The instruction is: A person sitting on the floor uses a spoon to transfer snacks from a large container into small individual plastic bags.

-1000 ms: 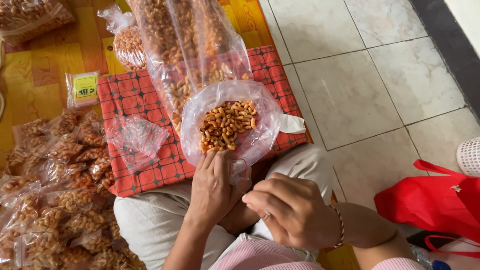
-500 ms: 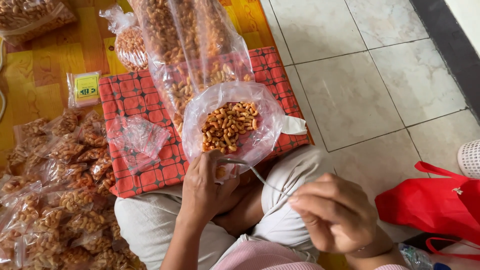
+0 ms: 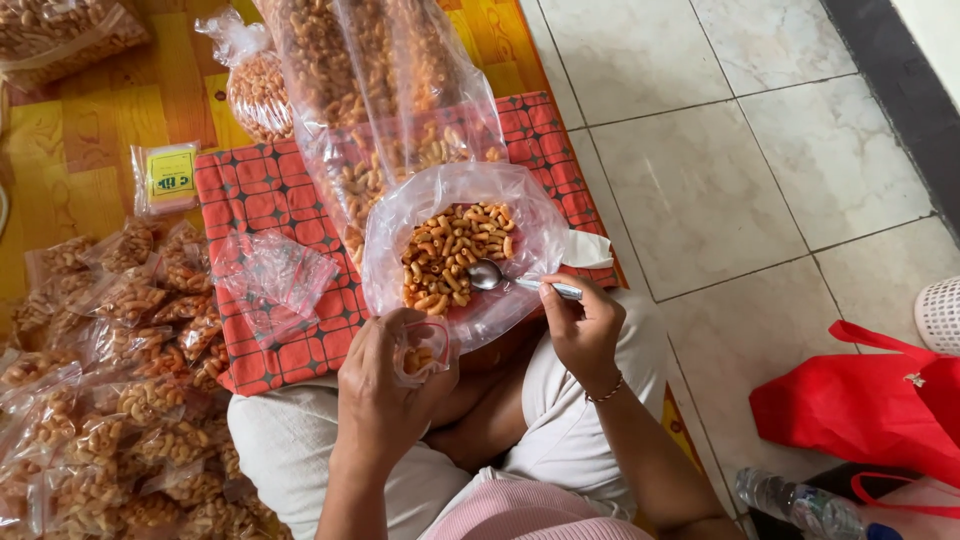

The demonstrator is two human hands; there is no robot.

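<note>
A metal spoon [image 3: 487,274] is gripped by the closed right hand [image 3: 583,325], its bowl dipped into the open bag of snacks [image 3: 455,250] at the red checked cloth's [image 3: 262,190] near edge. A small filled packet [image 3: 420,352] is clasped in the closed left hand [image 3: 385,395].

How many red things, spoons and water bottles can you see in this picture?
Red things: 2, the checked cloth and the carrier bag
Spoons: 1, the metal spoon in the right hand
Water bottles: 1, the clear bottle
Total: 4
</note>
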